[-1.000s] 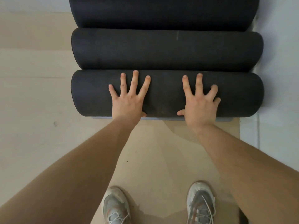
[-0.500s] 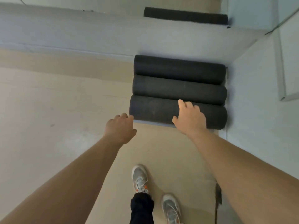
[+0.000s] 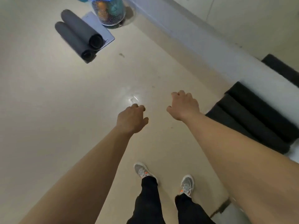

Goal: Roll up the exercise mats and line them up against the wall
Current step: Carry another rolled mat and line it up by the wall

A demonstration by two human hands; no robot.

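Observation:
Three rolled black mats lie side by side against the pale wall at the right. Far off at the upper left, two more rolled dark grey mats rest on a flat grey mat on the floor. My left hand hovers over bare floor in the middle, fingers loosely curled, holding nothing. My right hand hangs just left of the black rolls, apart from them, also empty with fingers loosely bent.
A wire mesh basket with coloured balls stands at the top, beside the flat grey mat. The wall base runs diagonally from top centre to the right. My two grey shoes stand on the beige floor below.
Both hands have left the nearest black roll. I have stood up and turned left, so the three rolls now sit at the right and the far mats have come into view.

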